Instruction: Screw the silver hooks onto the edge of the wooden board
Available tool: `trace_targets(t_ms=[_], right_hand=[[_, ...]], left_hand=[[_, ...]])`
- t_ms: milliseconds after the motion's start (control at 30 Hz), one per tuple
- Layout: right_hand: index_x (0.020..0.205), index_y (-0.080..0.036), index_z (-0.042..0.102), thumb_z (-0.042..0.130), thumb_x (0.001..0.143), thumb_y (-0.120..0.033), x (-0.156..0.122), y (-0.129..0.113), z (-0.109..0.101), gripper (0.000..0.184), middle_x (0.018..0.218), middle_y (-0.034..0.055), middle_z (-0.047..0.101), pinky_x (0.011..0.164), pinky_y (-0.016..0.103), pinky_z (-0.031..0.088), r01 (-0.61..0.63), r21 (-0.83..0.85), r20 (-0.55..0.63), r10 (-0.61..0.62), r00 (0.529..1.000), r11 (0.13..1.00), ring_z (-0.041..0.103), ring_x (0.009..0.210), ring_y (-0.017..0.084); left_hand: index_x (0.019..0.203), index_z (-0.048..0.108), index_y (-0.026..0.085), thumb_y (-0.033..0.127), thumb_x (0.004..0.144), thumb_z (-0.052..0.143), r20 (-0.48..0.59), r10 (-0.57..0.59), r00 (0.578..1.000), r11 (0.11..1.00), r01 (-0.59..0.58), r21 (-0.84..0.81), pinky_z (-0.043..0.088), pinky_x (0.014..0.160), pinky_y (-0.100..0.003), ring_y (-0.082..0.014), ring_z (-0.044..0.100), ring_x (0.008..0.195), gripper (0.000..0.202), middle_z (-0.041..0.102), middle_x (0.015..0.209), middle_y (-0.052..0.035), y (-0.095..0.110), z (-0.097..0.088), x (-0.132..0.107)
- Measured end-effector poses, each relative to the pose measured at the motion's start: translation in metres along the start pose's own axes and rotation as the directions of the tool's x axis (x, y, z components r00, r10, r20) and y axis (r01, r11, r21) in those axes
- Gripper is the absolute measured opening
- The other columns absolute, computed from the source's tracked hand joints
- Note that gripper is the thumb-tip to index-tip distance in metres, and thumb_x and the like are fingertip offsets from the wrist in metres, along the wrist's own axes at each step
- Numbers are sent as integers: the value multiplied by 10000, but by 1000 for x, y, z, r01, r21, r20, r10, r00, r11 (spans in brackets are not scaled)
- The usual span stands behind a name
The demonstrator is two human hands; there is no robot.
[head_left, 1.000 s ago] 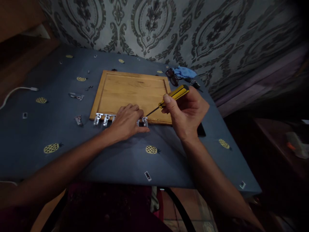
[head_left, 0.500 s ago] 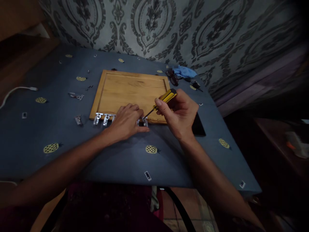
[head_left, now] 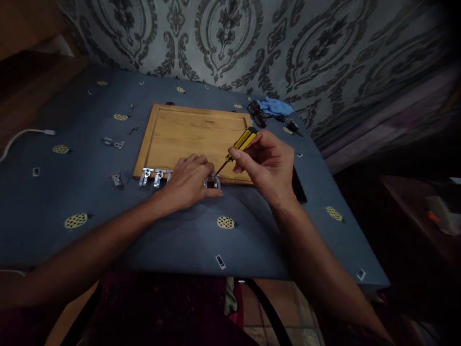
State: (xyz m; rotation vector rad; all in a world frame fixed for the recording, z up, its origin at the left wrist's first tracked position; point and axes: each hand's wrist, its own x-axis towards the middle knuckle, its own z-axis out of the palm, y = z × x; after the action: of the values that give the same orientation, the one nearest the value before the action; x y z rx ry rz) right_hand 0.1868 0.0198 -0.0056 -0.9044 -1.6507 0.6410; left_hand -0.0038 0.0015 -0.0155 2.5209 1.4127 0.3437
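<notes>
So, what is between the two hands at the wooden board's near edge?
In the head view, a metal hook lies between the left hand and right hand, the screwdriver tip at it.

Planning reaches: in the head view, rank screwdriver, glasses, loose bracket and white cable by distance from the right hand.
1. screwdriver, held in the right hand
2. glasses, just behind
3. loose bracket, left of board
4. white cable, far left

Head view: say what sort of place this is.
Probably a room at home, serving as a makeshift workbench: damask wallpaper, a pineapple-print tablecloth, and a wooden board being worked with a screwdriver in the right hand.
</notes>
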Motion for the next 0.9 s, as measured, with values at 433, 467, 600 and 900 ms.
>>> trace_targets(t_ms=[433,467,600,900], right_hand=[[840,-287,533,824,855,-590,-7,-2,10,421,680,-67,579,457,276,498,85,-56,-187,-94,978,995,578,494,111],[850,-290,530,819,861,-588,-7,-2,9,416,689,-65,579,464,284,504,81,-60,-192,-91,977,995,580,501,114],[855,-290,524,804,872,-596,-7,-1,8,415,688,-67,577,478,296,501,69,-58,-178,-78,981,996,578,507,117],[846,-290,557,840,844,-582,-10,7,10,407,673,-66,564,476,279,482,86,-71,-149,-95,984,994,583,519,118]], left_hand=[[1048,705,183,571,894,816,-15,17,1000,1000,-17,17,459,945,-427,-325,613,1127,431,705,1146,-104,-2,3,-1],[1045,704,184,571,897,813,-12,16,1000,1000,-15,17,459,945,-427,-326,614,1128,428,706,1144,-104,-2,3,-1],[1050,705,183,567,892,823,1,5,1000,1000,-5,16,462,955,-430,-333,617,1150,431,711,1156,-109,0,1,-1],[1029,701,182,545,893,826,7,-5,1000,1000,5,-4,455,947,-429,-337,610,1146,407,708,1157,-110,1,0,-1]])
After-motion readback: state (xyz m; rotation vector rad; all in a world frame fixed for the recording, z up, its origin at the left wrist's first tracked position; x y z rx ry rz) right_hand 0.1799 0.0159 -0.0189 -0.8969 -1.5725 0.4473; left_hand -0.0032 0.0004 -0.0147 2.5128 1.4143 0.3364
